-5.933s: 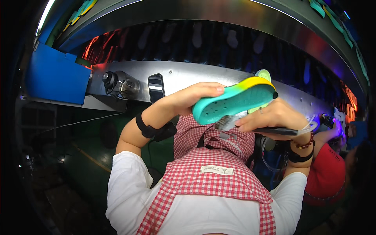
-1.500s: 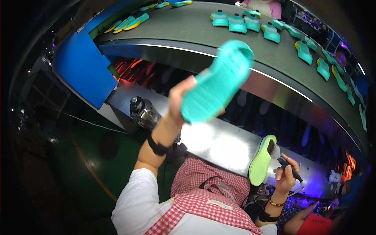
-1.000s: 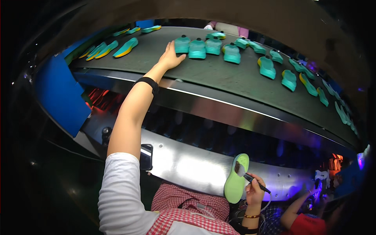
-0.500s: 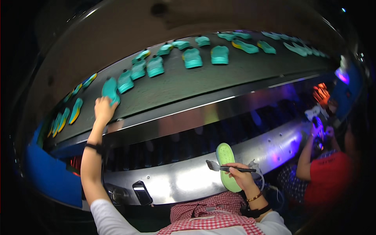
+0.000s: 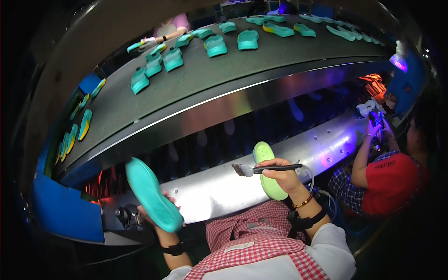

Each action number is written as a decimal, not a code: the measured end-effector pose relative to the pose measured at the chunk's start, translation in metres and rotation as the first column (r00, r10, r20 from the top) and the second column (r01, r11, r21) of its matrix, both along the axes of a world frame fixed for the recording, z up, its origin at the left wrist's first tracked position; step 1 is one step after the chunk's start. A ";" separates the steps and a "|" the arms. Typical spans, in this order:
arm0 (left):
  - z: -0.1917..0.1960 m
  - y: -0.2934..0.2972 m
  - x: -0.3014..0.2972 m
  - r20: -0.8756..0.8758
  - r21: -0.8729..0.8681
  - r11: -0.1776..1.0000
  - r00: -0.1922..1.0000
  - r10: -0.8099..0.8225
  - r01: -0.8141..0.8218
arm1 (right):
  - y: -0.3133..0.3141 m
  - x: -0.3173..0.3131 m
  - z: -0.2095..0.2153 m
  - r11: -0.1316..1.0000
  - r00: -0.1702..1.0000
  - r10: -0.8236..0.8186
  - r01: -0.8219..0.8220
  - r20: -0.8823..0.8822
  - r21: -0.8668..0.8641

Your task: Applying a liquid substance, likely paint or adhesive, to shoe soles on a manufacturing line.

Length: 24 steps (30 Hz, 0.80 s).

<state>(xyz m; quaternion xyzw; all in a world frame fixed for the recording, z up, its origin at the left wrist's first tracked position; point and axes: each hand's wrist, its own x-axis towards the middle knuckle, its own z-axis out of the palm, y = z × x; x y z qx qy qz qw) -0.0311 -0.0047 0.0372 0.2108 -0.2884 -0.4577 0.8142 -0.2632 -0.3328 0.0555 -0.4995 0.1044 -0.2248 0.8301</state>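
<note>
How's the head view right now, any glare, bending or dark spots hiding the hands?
Head view: fisheye bends the conveyor belt into an arc; corners black; glare and purple sheen on the metal guard; left hand mostly behind the teal sole; right hand sharp.

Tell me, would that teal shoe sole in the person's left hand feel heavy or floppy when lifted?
Probably light: the left hand props the teal sole up by one end alone. It looks fairly stiff, since it stands out without drooping. Its flat shape suggests it would slide, not roll.

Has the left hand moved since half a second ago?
Yes. The left hand has come down off the conveyor belt and now holds a teal sole by the steel panel.
</note>
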 end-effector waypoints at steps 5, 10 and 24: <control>-0.027 -0.065 -0.081 -0.169 0.333 0.943 0.983 0.073 -0.012 | 0.021 0.015 0.006 0.984 0.985 0.166 -0.168 -0.042 -0.051; -0.006 -0.119 -0.104 -0.423 0.024 0.995 0.903 -0.077 0.096 | 0.032 0.046 0.006 0.957 0.966 0.228 -0.246 -0.124 -0.156; -0.016 -0.116 -0.082 -0.251 0.341 0.868 0.854 0.455 -0.362 | 0.056 0.040 0.040 0.406 0.938 0.339 -0.215 -0.072 -0.888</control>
